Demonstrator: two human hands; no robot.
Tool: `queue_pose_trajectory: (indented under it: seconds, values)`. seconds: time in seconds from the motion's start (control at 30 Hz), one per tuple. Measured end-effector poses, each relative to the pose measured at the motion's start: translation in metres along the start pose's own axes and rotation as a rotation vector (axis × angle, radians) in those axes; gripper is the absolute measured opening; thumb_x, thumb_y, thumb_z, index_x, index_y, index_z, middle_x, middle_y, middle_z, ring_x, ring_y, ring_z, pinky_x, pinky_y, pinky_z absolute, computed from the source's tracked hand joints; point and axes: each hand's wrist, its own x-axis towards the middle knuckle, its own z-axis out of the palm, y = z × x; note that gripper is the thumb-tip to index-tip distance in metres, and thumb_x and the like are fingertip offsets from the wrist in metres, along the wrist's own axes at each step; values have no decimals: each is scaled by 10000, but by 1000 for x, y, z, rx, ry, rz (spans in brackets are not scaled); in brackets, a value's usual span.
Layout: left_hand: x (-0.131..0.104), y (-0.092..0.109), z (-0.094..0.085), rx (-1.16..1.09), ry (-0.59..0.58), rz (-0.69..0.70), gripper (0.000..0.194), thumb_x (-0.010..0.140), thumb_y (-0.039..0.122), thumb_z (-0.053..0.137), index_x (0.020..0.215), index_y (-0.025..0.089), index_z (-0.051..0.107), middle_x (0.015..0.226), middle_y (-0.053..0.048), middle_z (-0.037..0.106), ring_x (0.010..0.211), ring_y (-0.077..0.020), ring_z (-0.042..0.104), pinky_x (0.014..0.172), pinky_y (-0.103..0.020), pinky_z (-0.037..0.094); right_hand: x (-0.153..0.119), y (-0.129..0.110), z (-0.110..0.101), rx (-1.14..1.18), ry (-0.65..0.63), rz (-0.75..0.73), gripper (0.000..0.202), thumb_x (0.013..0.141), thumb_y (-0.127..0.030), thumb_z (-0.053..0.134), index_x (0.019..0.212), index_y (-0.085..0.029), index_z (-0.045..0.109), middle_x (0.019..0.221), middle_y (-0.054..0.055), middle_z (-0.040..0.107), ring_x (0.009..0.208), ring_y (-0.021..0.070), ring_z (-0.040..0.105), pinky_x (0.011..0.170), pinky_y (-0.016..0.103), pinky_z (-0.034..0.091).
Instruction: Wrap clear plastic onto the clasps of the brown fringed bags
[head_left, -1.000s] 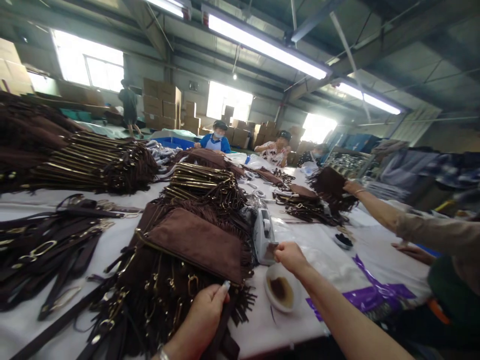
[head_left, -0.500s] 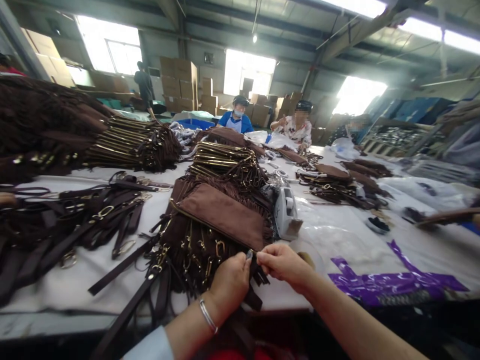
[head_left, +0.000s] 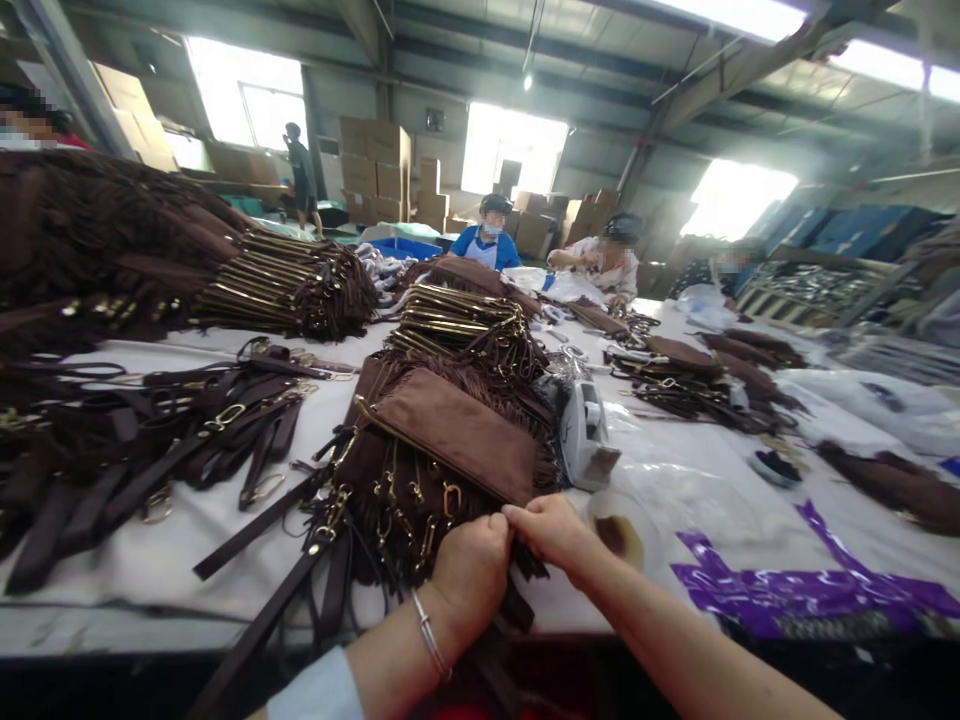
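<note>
"How are the left hand (head_left: pixel 474 568) and right hand (head_left: pixel 553 538)?"
"Fingers curled, meeting; what they pinch is hidden."
"The brown zip pouch (head_left: pixel 461 430)?"
"Eleven o'clock: flat, suede-look, gold-zipped, near corner behind the right knuckles. Tape dispenser (head_left: pixel 583 440), one; stained bowl (head_left: pixel 646 525), three; clasped straps (head_left: pixel 176 450), nine."

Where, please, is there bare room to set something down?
Bare white cloth shows between the purple packaging and the brown piece at right, and narrowly between the straps at left and the pouch pile. It's crowded around the left hand and right hand, with the pile, bowl and tape dispenser close by.
</note>
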Motion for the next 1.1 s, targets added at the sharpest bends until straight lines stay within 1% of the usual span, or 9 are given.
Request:
queue_pose_trajectory:
  seconds: [0.17,0.27,0.37,0.47,0.57,0.67,0.87,1.0,1.1]
  values:
    - [3,-1,-6,-209,43,-102,316,953,282,319,800,182,576,756,-74,657,647,-182,587,583,-285,345,-8,11,-8,180,-175,-69,333,749,-407,626,532,-159,577,367,-49,460,330,53,362,359,189,234]
    - [7,3,-10,-493,46,-151,339,938,340,371,695,183,548,682,-48,610,609,-152,525,591,-274,343,-15,17,-9,291,-180,-64,272,734,-353,620,553,-153,588,360,-58,443,332,51,349,365,187,228]
    - [9,6,-10,-974,-87,-347,314,894,384,441,671,177,521,559,23,478,485,-99,392,493,-236,294,-20,17,-3,384,-132,-52,226,721,-314,604,563,-153,585,377,-63,436,337,49,327,362,192,216]
    - [8,6,-7,-1486,-292,-614,260,850,417,509,730,187,489,497,104,294,385,-47,183,397,-182,134,-22,15,3,477,-112,-80,168,713,-273,581,608,-145,606,439,-57,464,368,46,326,378,197,223]
    - [8,5,-5,-1853,-373,-729,231,858,361,545,739,179,469,493,127,231,369,-21,116,373,-143,70,-22,14,7,517,-95,-96,159,714,-277,584,642,-140,621,475,-55,476,391,44,313,395,204,219]
    - [7,5,-5,-2104,-412,-805,239,929,297,464,731,163,458,478,132,185,343,-12,118,347,-115,58,-20,14,8,522,-89,-97,177,722,-306,604,648,-146,617,500,-53,492,403,44,308,405,210,210]
    - [4,9,-4,-2363,-483,-803,348,989,347,340,719,154,448,467,126,178,310,-8,166,319,-97,83,-15,24,12,541,-65,-116,229,737,-370,631,656,-157,621,504,-53,502,411,56,322,428,222,244]
    - [4,10,-1,-2393,-514,-779,360,985,373,340,707,165,437,464,123,168,313,-17,161,317,-108,95,-12,32,17,568,-77,-179,249,746,-390,626,656,-159,642,518,-45,511,470,78,388,477,220,304]
    - [6,10,1,-2338,-511,-763,349,980,372,352,704,173,426,465,122,159,325,-23,134,325,-117,83,-12,33,20,559,-85,-252,158,732,-293,603,688,-162,678,619,-15,607,597,110,500,580,224,385]
